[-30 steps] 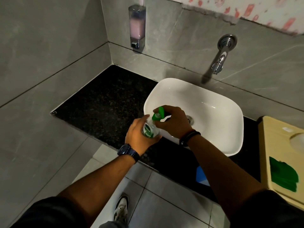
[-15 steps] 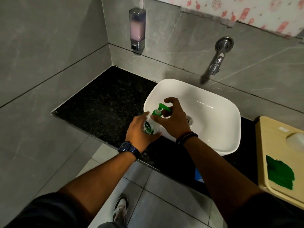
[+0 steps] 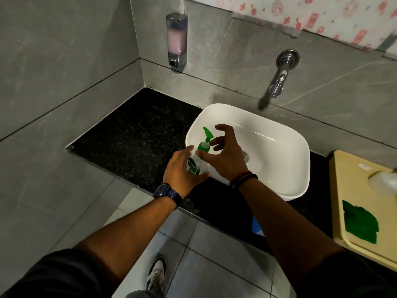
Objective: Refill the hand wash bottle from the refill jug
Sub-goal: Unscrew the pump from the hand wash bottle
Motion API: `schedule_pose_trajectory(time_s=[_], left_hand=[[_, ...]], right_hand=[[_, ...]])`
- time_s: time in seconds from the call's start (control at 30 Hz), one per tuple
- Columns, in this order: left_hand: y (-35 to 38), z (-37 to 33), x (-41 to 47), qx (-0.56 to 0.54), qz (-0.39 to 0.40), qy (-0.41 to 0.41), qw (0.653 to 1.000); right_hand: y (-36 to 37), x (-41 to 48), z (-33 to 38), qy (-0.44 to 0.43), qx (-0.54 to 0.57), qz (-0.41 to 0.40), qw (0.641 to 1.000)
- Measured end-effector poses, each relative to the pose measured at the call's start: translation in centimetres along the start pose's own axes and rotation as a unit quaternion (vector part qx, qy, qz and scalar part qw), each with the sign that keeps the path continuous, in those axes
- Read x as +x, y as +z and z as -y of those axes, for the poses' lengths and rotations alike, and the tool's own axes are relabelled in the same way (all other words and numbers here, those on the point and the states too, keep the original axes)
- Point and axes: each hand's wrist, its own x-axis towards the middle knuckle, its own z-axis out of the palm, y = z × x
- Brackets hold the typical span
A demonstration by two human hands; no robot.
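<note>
A small clear hand wash bottle with a green label is held above the near left rim of the white basin. My left hand wraps its body. The bottle's green pump cap points its nozzle up and away from me. My right hand pinches the cap's collar with thumb and forefinger, the other fingers spread over the basin. No refill jug can be made out in this view.
Black granite counter runs left of the basin, ending at grey tiled walls. A wall soap dispenser with pink liquid hangs in the corner. A chrome tap sticks out above the basin. A beige tray with green items sits at right.
My right hand has turned on the green pump cap and loosened its cover of it, so the nozzle now shows pointing upward. The left hand kept hold of the bottle.
</note>
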Motion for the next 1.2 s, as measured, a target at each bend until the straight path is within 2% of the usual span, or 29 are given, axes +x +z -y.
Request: schedule_pose_trajectory(time_s=[0.47,1.03,1.2], left_hand=[[-0.4,-0.3,-0.3,0.004,0.006,-0.002,1.0],[-0.6,-0.6,-0.5,0.006,0.006,-0.013,1.0],[-0.8,-0.4,-0.2,-0.004,0.011,-0.02,1.0]], right_hand=[[0.3,-0.4,0.3,-0.015,0.03,-0.001,0.999],[0.9,-0.8,0.6,0.044,0.096,0.001,0.994],[0.3,-0.3,1.9,0.029,0.128,-0.049,0.99]])
